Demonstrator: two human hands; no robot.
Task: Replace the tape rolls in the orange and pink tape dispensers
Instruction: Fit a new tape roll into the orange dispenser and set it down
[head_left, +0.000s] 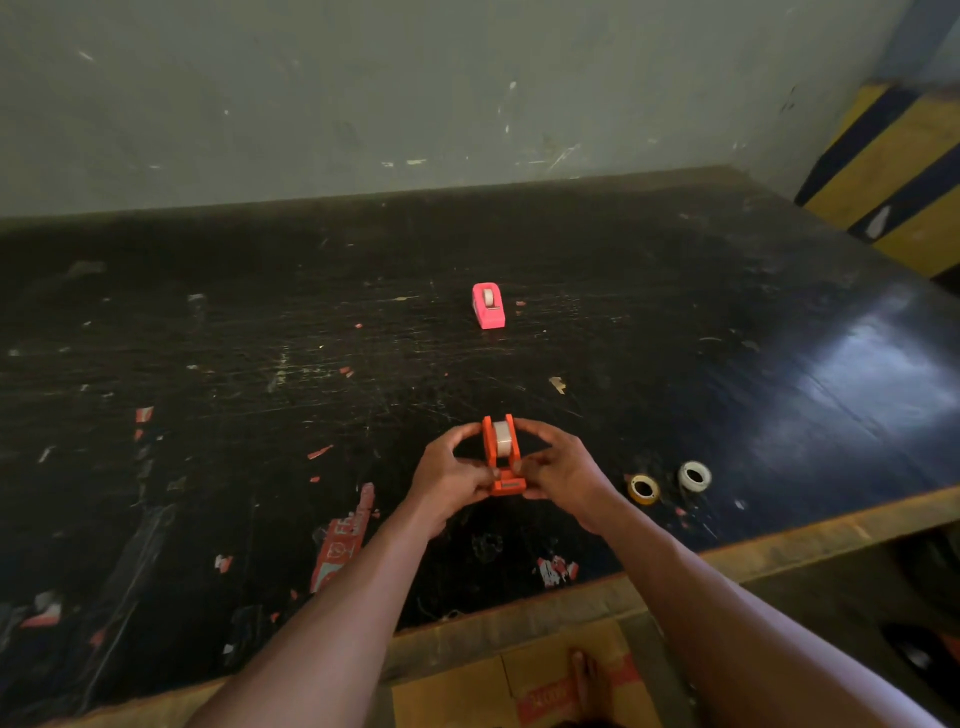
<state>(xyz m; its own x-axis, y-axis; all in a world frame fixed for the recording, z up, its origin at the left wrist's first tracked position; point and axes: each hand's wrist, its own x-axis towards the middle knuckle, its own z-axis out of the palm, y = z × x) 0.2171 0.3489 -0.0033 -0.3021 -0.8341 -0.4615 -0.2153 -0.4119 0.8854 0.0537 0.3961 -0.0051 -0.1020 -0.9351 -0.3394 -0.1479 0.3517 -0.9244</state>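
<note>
In the head view, an orange tape dispenser (502, 456) is held just above a scratched black table (260, 364), near its front edge. It is gripped from both sides: the left hand (451, 477) is closed on its left flank, with the fingers curled over the top and the thumb pressed near the cutter end, and the right hand (560, 470) is closed on its right flank in a mirrored hold. A whitish tape roll (502, 437) is seated in the dispenser's slot, between the two orange side walls.

A pink tape dispenser (488, 305) is seen farther back, near the middle of the table and well apart from the hands, with a pale roll visible inside it. To the right of the right hand, two loose rolls are laid flat near the front edge: a yellowish roll (644, 489) and, just beside it, a white roll (694, 476). Torn scraps of red tape (340, 540) are stuck to the tabletop.
</note>
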